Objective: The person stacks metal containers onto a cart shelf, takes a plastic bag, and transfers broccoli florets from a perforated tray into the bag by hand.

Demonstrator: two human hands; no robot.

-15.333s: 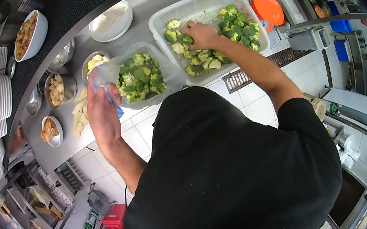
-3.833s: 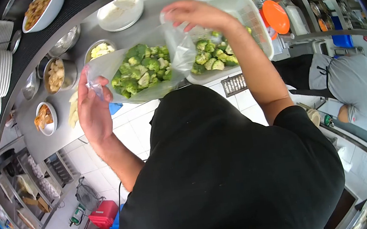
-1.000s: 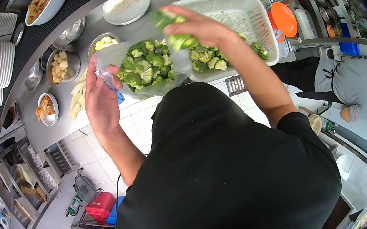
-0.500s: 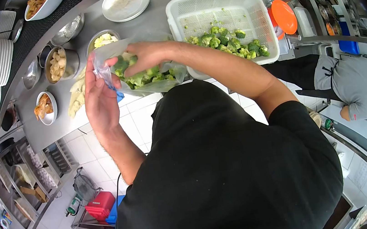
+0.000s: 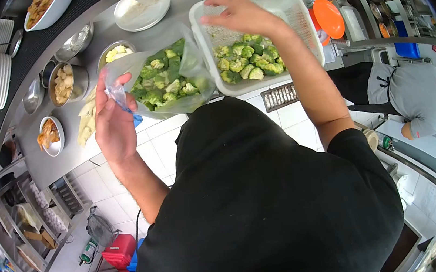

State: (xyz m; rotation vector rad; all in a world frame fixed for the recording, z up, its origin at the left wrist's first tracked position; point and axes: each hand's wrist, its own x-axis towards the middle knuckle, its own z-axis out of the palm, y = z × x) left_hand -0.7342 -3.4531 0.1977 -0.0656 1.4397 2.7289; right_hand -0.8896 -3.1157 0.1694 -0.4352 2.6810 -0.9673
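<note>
My left hand (image 5: 114, 124) is closed on the gathered edge of a clear plastic bag (image 5: 195, 57), holding its mouth up. Broccoli florets (image 5: 162, 80) fill much of the bag, which rests at the counter's near edge. To its right, a white perforated basket (image 5: 310, 32) contains more broccoli florets (image 5: 246, 59), bunched toward its near side. Over the far part of this basket is my right hand (image 5: 238, 15), fingers apart and nothing in them.
Behind the bag are a metal bowl of yellow pieces (image 5: 118, 52) and stacked white lids (image 5: 142, 9). A metal pot (image 5: 78, 82), a white bowl (image 5: 60, 139) and a pale cloth (image 5: 87, 122) lie left. An orange bowl (image 5: 330, 19) and a co-worker (image 5: 417, 92) are at right.
My right hand has left the bag and moved right, over the basket. The florets in the bag now show fully. My left hand keeps its hold on the bag's edge.
</note>
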